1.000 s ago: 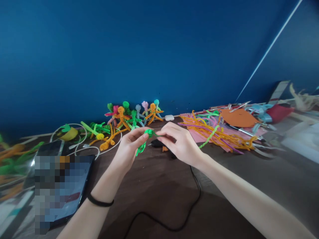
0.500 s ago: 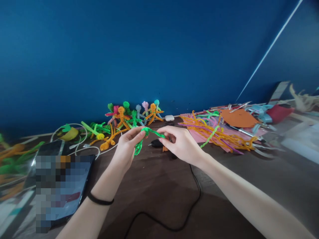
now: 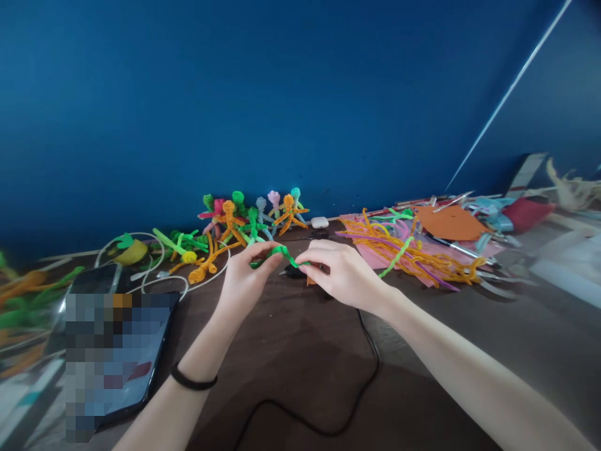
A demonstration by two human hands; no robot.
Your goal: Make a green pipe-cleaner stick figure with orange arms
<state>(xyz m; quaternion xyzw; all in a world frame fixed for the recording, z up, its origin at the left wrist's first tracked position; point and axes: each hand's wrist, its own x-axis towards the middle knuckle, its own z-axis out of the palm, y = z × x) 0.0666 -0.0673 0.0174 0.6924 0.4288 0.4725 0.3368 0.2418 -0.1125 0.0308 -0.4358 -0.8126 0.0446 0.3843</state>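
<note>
Both my hands hold one green pipe cleaner (image 3: 280, 253) above the dark wooden table (image 3: 291, 369). My left hand (image 3: 246, 277) pinches its coiled left end between thumb and fingers. My right hand (image 3: 339, 269) pinches the free right end, close to the left hand. Behind them a row of small pipe-cleaner figures (image 3: 253, 218) in orange, green, pink and blue stands against the blue wall.
A phone (image 3: 115, 357) with a blurred screen lies at the left, white cables (image 3: 154, 275) behind it. A black tool (image 3: 297, 271) with a black cord (image 3: 323, 426) lies under my hands. Loose orange and purple pipe cleaners (image 3: 413, 250) on pink paper and orange paper (image 3: 448, 220) fill the right.
The right hand drew the green strand out to the right, then came back toward the left hand. The dangling green tail under the left hand is no longer visible.
</note>
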